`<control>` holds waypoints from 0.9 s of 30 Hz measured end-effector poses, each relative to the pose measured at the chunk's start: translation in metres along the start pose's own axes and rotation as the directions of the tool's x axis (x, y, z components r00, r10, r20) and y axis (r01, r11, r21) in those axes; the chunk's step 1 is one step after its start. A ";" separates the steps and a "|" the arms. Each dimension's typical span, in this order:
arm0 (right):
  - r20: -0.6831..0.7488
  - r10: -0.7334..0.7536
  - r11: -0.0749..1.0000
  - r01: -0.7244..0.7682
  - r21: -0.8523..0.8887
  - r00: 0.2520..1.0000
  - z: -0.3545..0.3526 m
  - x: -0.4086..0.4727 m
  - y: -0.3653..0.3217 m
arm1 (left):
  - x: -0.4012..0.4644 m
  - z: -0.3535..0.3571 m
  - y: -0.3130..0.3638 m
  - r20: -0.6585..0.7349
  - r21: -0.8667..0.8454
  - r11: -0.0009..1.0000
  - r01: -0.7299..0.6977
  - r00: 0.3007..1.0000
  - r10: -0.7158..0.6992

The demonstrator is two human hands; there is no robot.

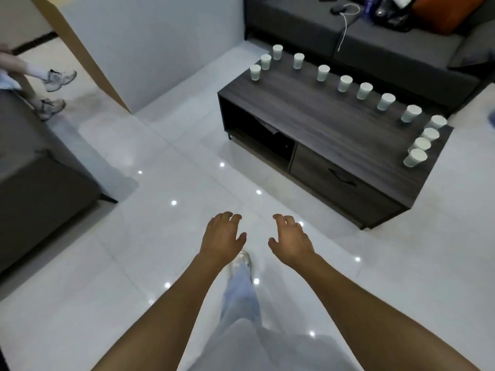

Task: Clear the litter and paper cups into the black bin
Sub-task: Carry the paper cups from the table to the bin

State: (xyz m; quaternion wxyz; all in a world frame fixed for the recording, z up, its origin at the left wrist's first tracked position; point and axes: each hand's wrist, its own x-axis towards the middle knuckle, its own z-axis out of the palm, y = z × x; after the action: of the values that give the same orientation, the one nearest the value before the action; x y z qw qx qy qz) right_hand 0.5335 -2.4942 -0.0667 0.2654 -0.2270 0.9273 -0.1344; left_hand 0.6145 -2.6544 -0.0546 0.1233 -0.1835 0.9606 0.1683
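Fourteen unmarked paper cups (345, 83) line table (321, 124); hands (223, 234) empty

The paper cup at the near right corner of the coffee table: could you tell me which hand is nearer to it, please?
Right. The right hand is below and left of that paper cup, over the floor; the left hand is farther left. Both hold nothing.

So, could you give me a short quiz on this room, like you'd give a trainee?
1. How many paper cups stand on the dark wooden table?
2. True or false: the left hand holds a cup.
3. The black bin is: A) beside the table, B) not in view, C) on the table.
Key: 1) thirteen; 2) false, it and the right hand hold nothing; 3) B.
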 end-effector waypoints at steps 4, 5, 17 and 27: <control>-0.009 0.005 1.000 -0.005 -0.007 1.000 -0.033 0.094 -0.036 | 0.089 -0.041 -0.037 -0.032 -0.015 1.000 0.019 0.999 -0.019; -0.014 0.010 1.000 -0.010 -0.002 1.000 -0.043 0.116 -0.045 | 0.111 -0.052 -0.045 -0.029 -0.024 0.999 0.021 0.999 -0.022; -0.014 0.059 0.998 -0.058 0.027 0.998 -0.140 0.340 -0.113 | 0.345 -0.150 -0.099 -0.019 -0.044 0.999 -0.026 0.999 0.026; -0.025 0.054 0.998 -0.053 0.034 0.998 -0.240 0.570 -0.154 | 0.576 -0.233 -0.131 -0.037 -0.061 0.998 -0.031 0.999 0.029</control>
State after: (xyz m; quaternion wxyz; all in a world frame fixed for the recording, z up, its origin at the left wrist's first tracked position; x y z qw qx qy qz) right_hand 0.0234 -2.8770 -0.0578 0.2606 -0.1958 0.9341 -0.1454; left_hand 0.1059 -3.0344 -0.0502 0.0979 -0.1758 0.9597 0.1961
